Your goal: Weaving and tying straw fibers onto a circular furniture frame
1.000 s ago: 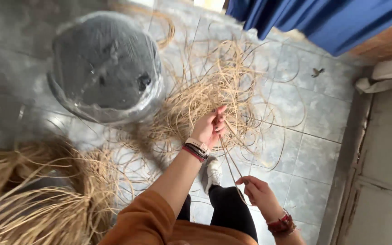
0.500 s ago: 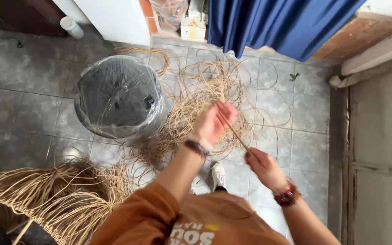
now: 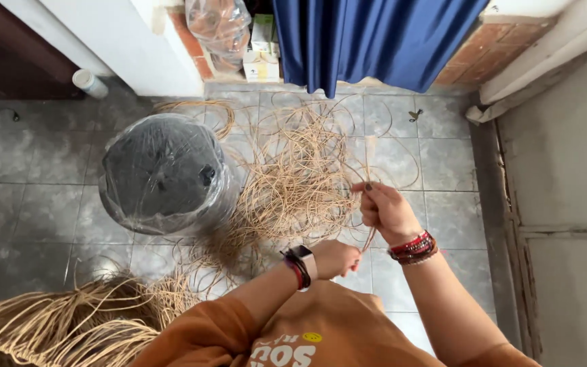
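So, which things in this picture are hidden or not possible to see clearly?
- Left hand, head view: fingers curled toward the body, so its grip is unclear.
- Strand below the right hand: too thin to follow to the left hand.
- Fibre bundle: cut off by the bottom-left edge.
- Black drum: blurred by its plastic wrap.

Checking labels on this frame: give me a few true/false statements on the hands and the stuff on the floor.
1. The right hand pinches a thin tan strand. True.
2. The left hand is higher in the picture than the right hand. False: it sits lower, near the orange shirt.
3. The dark round tub is wrapped in clear plastic. True.
4. The curtain is red. False: it is blue.
5. Loose tan strands lie on grey floor tiles. True.
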